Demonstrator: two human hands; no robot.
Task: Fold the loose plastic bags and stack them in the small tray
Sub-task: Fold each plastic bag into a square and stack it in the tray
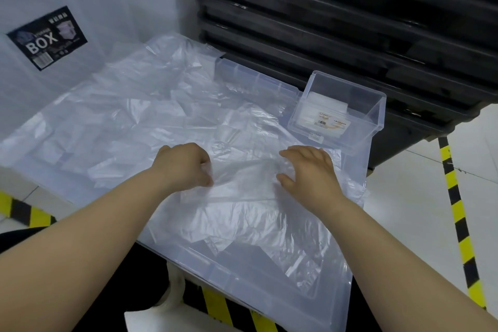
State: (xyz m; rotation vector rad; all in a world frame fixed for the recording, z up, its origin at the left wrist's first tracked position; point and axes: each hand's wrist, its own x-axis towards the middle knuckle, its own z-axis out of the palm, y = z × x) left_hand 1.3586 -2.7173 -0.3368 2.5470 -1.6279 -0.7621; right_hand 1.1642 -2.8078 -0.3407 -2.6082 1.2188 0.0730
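1. On my feed both forearms reach in from the bottom edge and converge on a clear plastic bag [242, 197], which lies spread and wrinkled on a translucent bin lid [204, 264].
2. The left hand [186, 164] is knuckles-up with its wrist nearly straight. Its fingers are curled tight under the palm, and the tips pinch a bunched bit of the bag's film at its left side.
3. The right hand [310, 172] sits palm-down on the bag's right side. Its fingers are spread and only slightly bent, pointing toward the left hand. The thumb is out below them, and the hand rests on the film without gripping it.
4. The two hands are level with each other, with a stretch of crumpled film between them.
5. The small tray [374, 116] stands at the lid's far right corner, just beyond the right hand. It is a clear box, and a flat stack of folded bags [318, 105] lies inside it.
6. More loose bags [140, 94] cover the far and left parts of the lid in overlapping sheets.
7. Behind the lid stand stacked black crates [350, 21]. At the left is a large pale storage box [45, 38] with a label reading BOX.
8. Yellow-and-black floor tape [458, 224] runs along the pale floor at the right.
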